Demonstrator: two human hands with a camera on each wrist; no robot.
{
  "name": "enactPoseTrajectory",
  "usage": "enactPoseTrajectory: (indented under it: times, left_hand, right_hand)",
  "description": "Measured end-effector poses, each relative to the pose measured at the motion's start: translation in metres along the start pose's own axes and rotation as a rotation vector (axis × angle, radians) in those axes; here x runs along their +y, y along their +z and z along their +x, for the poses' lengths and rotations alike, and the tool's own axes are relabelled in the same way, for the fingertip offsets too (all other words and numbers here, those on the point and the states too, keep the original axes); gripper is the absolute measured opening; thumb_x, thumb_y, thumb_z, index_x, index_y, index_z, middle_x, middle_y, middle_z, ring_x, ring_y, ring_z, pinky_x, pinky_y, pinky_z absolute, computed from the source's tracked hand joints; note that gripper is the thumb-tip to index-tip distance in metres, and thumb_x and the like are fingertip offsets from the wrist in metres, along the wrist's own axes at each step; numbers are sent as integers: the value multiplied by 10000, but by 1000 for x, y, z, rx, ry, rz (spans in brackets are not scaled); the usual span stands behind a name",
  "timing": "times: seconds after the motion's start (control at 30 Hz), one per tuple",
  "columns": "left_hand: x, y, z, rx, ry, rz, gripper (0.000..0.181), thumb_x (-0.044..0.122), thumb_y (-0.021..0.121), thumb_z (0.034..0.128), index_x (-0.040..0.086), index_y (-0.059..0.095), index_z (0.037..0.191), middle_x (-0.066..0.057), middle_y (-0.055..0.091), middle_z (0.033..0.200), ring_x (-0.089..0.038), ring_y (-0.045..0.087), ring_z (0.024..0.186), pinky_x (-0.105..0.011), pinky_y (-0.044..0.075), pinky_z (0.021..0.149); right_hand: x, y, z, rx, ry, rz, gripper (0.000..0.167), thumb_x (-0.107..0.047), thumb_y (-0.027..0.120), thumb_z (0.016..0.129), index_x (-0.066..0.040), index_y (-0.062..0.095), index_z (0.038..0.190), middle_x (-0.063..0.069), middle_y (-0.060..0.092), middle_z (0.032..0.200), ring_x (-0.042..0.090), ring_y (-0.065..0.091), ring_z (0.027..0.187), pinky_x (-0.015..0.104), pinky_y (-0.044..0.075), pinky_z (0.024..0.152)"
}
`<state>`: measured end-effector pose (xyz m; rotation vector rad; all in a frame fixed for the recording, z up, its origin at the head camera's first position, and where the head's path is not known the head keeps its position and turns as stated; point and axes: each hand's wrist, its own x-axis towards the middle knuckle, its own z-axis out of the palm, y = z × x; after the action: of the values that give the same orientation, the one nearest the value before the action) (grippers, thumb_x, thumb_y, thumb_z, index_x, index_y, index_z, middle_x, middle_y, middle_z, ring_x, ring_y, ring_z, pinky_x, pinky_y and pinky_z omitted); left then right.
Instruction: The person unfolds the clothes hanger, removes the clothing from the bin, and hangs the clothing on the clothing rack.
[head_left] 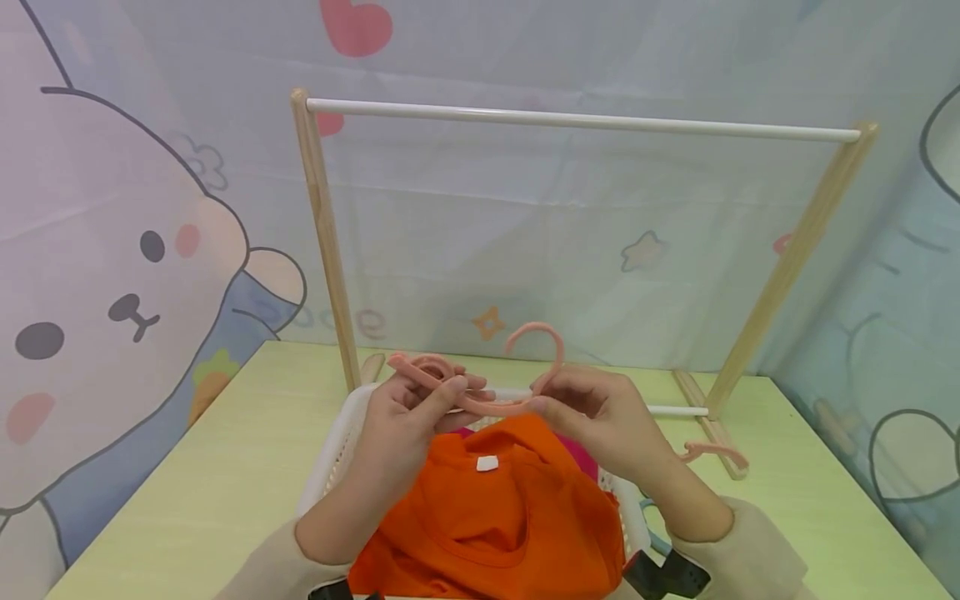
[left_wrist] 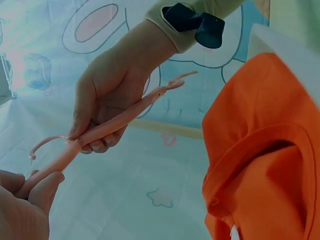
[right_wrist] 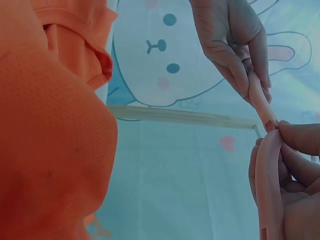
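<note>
A pink clothes hanger [head_left: 491, 407] is held up in both hands above a white basket. My left hand [head_left: 405, 425] grips one arm of it between thumb and fingers. The right hand [head_left: 603, 421] pinches it close to the base of its hook, which curves upward. In the right wrist view, a joint shows in the hanger [right_wrist: 270, 165] between the hands. Below them, an orange garment [head_left: 480, 517] with a white neck label lies in the white basket [head_left: 337, 437]; neither hand touches it. A bit of magenta cloth [head_left: 583, 457] shows behind the garment.
Behind the basket stands a rack with a white rod [head_left: 585, 122] and wooden posts [head_left: 326, 225]. Another pink hanger [head_left: 716, 451] lies by its right foot. A blue-grey curved piece [head_left: 657, 540] lies partly hidden by the right forearm. A printed cloth backs the pale table [head_left: 195, 483].
</note>
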<state>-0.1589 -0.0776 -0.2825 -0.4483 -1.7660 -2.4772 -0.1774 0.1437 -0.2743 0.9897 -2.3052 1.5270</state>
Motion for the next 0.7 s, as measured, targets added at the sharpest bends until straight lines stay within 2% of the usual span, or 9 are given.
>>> enactPoseTrajectory:
  times: [0.17, 0.37, 0.53, 0.7]
  left_hand:
    - [-8, 6, -4, 48, 46, -81, 78, -9, 482, 987, -57, 506, 1043, -90, 679, 964, -218, 702, 925, -351, 554, 837]
    - [-16, 11, -7, 78, 100, -165, 41, 20, 500, 988, -19, 507, 977, -119, 601, 989, -228, 705, 919, -350, 549, 836]
    - [-20, 17, -10, 121, 109, -250, 35, 23, 487, 996, -9, 495, 983, -89, 630, 962, -226, 704, 934, -345, 545, 838]
    - [-22, 23, -12, 177, 111, -294, 52, 19, 493, 991, -12, 468, 1025, -93, 656, 962, -254, 706, 939, -360, 543, 837]
  right_hand:
    - [-1, 2, -2, 43, 49, 37, 98, -86, 668, 906, -17, 695, 969, 61, 664, 884, 168, 595, 700, 266, 561, 673]
    - [-2, 4, -3, 79, 104, 70, 115, -106, 669, 909, -17, 691, 978, 32, 658, 868, 180, 580, 685, 267, 549, 646]
    - [-2, 5, -3, 111, 136, 97, 131, -117, 665, 915, -9, 688, 986, 12, 660, 842, 161, 567, 679, 260, 536, 631]
    - [-3, 7, -3, 137, 168, 135, 162, -129, 656, 923, 3, 687, 1011, 12, 667, 857, 157, 576, 703, 261, 542, 658]
